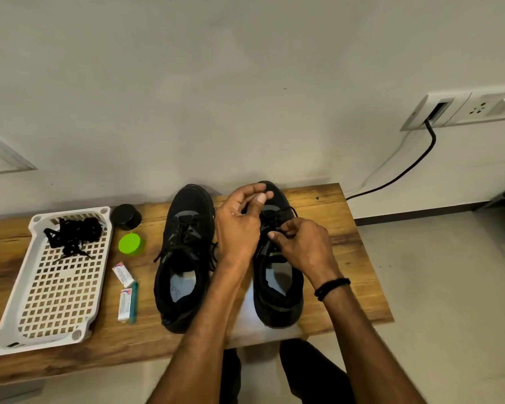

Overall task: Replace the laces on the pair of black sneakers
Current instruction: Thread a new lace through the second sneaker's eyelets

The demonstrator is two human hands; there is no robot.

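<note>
Two black sneakers stand side by side on the wooden table (347, 228), toes toward the wall. The left sneaker (184, 258) is laced, its lace ends hanging loose. Both hands work over the right sneaker (277, 275). My left hand (239, 223) hovers above its toe end with thumb and fingers curled as if pinching a lace; the lace there is hard to see. My right hand (303, 243) pinches the black lace (286, 214) near the middle eyelets. A bundle of black laces (70, 234) lies in the white tray (56, 301).
A black round tin (126, 217) and a green lid (131, 243) sit between tray and shoes. Two small packets (123, 274) and a teal pen (134, 301) lie nearer the front edge. A black cable (414, 161) runs from the wall socket.
</note>
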